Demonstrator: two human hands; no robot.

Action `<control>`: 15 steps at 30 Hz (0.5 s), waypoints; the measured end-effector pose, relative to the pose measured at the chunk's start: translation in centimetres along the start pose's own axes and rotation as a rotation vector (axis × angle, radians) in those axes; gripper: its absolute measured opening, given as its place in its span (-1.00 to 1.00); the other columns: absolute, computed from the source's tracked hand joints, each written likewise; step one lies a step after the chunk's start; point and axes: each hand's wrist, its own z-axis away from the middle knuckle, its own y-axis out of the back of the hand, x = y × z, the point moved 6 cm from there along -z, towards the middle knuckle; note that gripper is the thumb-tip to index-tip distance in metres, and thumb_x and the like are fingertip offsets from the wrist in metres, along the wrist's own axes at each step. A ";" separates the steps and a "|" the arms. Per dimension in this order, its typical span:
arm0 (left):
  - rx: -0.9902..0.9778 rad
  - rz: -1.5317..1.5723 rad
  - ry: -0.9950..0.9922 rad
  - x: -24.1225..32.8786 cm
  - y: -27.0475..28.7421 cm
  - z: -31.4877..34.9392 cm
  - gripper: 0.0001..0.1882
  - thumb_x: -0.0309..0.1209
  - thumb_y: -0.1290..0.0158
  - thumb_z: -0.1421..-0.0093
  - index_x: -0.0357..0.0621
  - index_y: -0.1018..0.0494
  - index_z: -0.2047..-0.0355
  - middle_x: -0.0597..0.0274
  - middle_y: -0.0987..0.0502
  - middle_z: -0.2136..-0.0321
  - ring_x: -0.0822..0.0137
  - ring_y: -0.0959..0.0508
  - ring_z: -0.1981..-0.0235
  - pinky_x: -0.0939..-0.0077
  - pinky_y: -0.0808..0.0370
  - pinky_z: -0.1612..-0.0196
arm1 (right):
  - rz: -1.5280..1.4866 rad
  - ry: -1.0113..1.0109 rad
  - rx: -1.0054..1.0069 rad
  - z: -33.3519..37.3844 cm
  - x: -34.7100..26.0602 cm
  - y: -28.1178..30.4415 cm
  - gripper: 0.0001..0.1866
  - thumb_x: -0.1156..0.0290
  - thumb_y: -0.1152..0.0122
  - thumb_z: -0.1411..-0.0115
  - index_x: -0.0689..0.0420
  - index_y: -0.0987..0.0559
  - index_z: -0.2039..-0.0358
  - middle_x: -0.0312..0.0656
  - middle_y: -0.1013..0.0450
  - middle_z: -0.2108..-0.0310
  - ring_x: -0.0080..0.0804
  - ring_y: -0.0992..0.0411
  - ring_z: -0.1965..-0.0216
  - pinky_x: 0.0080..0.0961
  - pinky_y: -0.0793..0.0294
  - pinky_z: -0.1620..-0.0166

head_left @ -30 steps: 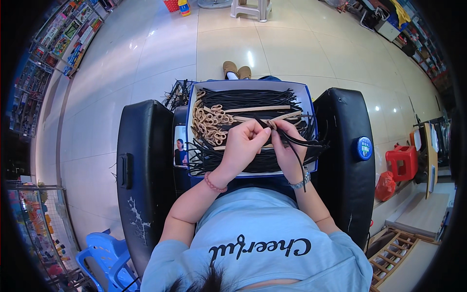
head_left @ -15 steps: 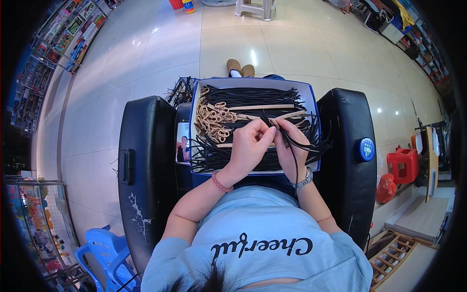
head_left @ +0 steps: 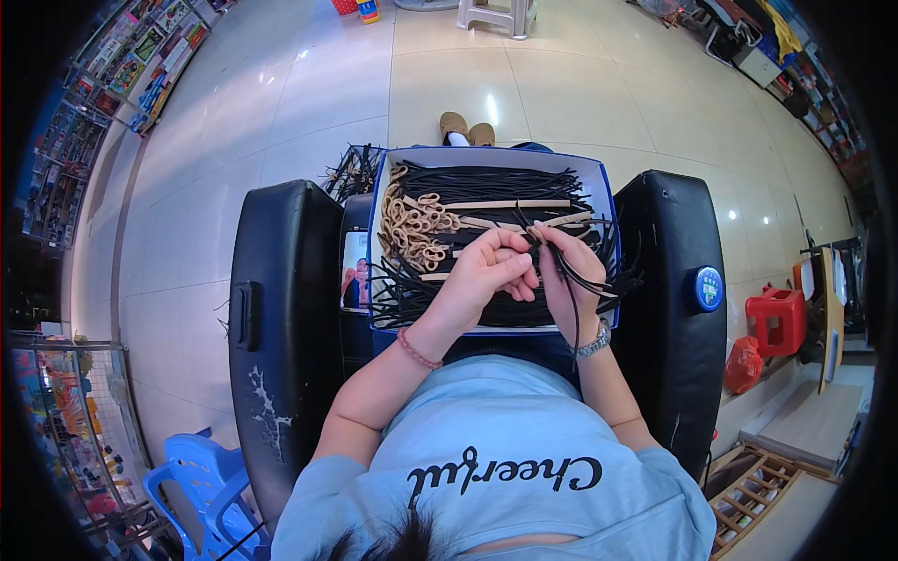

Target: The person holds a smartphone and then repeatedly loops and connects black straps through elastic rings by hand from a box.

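Observation:
Above a white-lined, blue-edged box [head_left: 613,201], my two hands meet fingertip to fingertip. My right hand [head_left: 573,285] grips thin black cords [head_left: 587,282] near a small tan loop; one cord end trails down past the wrist. Pinched against the same cords is my left hand [head_left: 494,266], its thumb and finger partly hiding the join. Under them in the box lie bundles of black cords [head_left: 505,182], flat tan strips [head_left: 533,203] and, at the left, a heap of tan loops [head_left: 412,224].
Black padded armrests [head_left: 285,271] flank the box. A phone [head_left: 355,271] with a lit screen stands at its left, near more black cords [head_left: 354,173]. A round blue device [head_left: 707,288] sits on the right armrest. A red stool [head_left: 776,320] and a blue chair [head_left: 196,481] stand farther out.
Both hands have moved slightly apart and a little lower. My left fingers have curled more, and the cords at the fingertips have shifted.

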 end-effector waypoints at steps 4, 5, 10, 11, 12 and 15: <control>-0.042 0.061 0.067 -0.6 0.7 -0.1 -0.88 -0.44 0.01 -0.20 -0.15 -0.28 0.29 0.16 -0.51 0.50 0.44 -0.52 0.57 0.71 -0.45 0.50 | 0.007 0.055 -0.022 0.1 -0.3 -0.4 -0.73 0.72 -0.16 0.03 0.20 -0.52 0.26 -0.14 -0.51 0.41 -0.26 -0.49 0.38 -0.50 -0.47 0.30; -0.042 0.061 0.066 -0.7 0.8 -0.2 -0.88 -0.44 0.01 -0.20 -0.15 -0.28 0.29 0.16 -0.51 0.50 0.44 -0.52 0.57 0.71 -0.45 0.50 | 0.006 0.082 -0.031 0.2 -0.4 -0.5 -0.73 0.72 -0.15 0.03 0.20 -0.52 0.27 -0.14 -0.51 0.42 -0.26 -0.49 0.38 -0.49 -0.47 0.30; -0.044 0.146 0.090 -0.9 0.9 -0.1 -0.90 -0.45 0.02 -0.21 -0.15 -0.29 0.31 0.16 -0.52 0.50 0.44 -0.52 0.56 0.68 -0.46 0.48 | -0.003 0.112 -0.086 0.6 -0.2 -0.8 -0.77 0.72 -0.13 -0.02 0.21 -0.53 0.27 -0.15 -0.51 0.37 -0.32 -0.50 0.37 -0.52 -0.48 0.30; -0.008 0.147 0.084 -0.9 0.9 0.1 -0.91 -0.45 0.04 -0.22 -0.16 -0.29 0.31 0.18 -0.52 0.50 0.44 -0.52 0.57 0.67 -0.46 0.48 | -0.096 -0.004 -0.083 0.7 0.4 -0.7 -0.78 0.72 -0.12 -0.04 0.23 -0.52 0.27 -0.14 -0.50 0.33 -0.34 -0.50 0.36 -0.54 -0.48 0.28; 0.027 0.148 0.077 -1.0 0.9 0.2 -0.92 -0.45 0.06 -0.23 -0.18 -0.29 0.30 0.19 -0.52 0.49 0.43 -0.52 0.57 0.67 -0.45 0.48 | -0.188 -0.121 -0.080 0.9 0.9 -0.6 -0.79 0.72 -0.10 -0.06 0.24 -0.51 0.26 -0.12 -0.50 0.28 -0.35 -0.50 0.35 -0.56 -0.47 0.26; 0.152 -0.057 -0.143 -1.0 1.6 1.2 -0.88 -0.43 0.08 -0.24 -0.21 -0.33 0.25 0.20 -0.53 0.45 0.46 -0.51 0.56 0.68 -0.44 0.48 | -0.396 -0.320 0.017 0.5 3.4 1.2 -0.81 0.67 -0.08 -0.11 0.25 -0.48 0.23 -0.08 -0.49 0.24 -0.37 -0.50 0.32 -0.58 -0.47 0.24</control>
